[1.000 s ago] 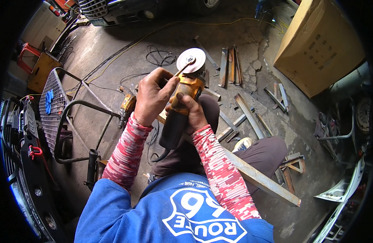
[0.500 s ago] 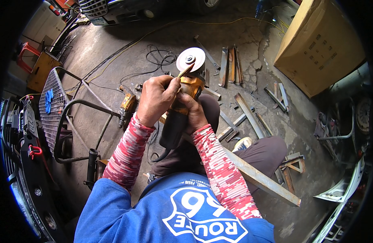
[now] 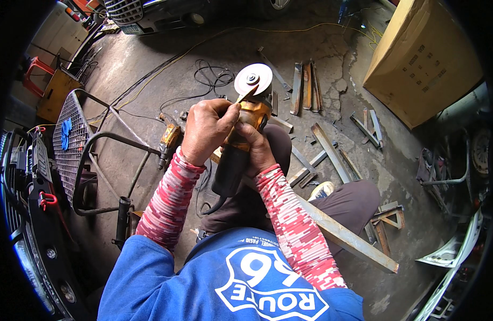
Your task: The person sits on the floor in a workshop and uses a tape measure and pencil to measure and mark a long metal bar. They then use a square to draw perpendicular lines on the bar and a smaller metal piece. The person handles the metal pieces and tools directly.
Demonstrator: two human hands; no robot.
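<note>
1. The right hand (image 3: 258, 152) grips a yellow-and-black angle grinder (image 3: 233, 167), its round white disc (image 3: 262, 74) ahead.
2. Left of the grip lies a yellow-and-black drill (image 3: 169, 140), then a dark metal mesh frame (image 3: 72, 166).
3. Right: a straight grey steel bar (image 3: 331, 153).
4. Far right, ahead: a brown cardboard box (image 3: 417, 80).

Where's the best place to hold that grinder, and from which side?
Probably hold the grinder by its long body, coming from the right as the right hand does: that part looks slim enough to wrap and sits back from the round disc.
</note>
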